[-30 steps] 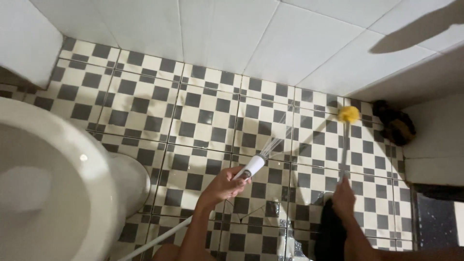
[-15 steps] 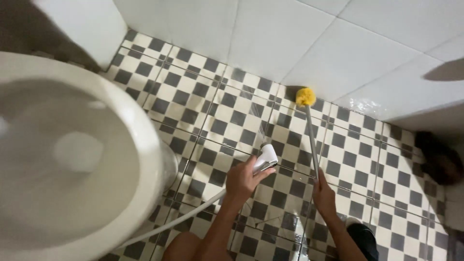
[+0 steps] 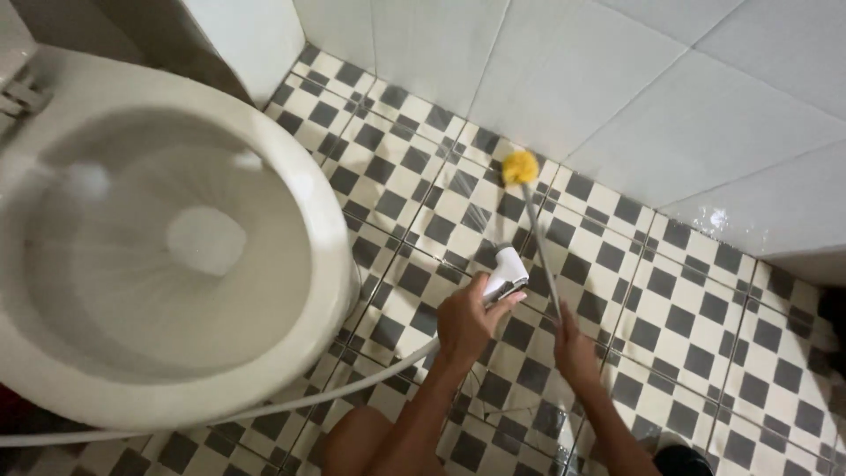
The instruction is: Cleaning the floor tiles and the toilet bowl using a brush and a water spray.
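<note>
My left hand (image 3: pixel 465 319) grips a white handheld spray nozzle (image 3: pixel 508 271), pointed at the checkered floor, with a fine spray of water coming out. Its white hose (image 3: pixel 264 410) trails back to the left under the toilet bowl. My right hand (image 3: pixel 575 348) holds the thin grey handle (image 3: pixel 542 256) of a brush. The brush's yellow head (image 3: pixel 520 166) presses on the floor where it meets the white tiled wall.
A white toilet bowl (image 3: pixel 326 229) fills the left side, its seat up. The black-and-white checkered floor tiles (image 3: pixel 687 317) stretch right. White wall tiles (image 3: pixel 617 79) rise behind. My knee (image 3: pixel 361 445) shows at the bottom. A dark object (image 3: pixel 833 304) sits at the right edge.
The view has swung left, bringing the toilet bowl further into sight. Both hands stay on nozzle and brush, and the brush head now sits against the wall base.
</note>
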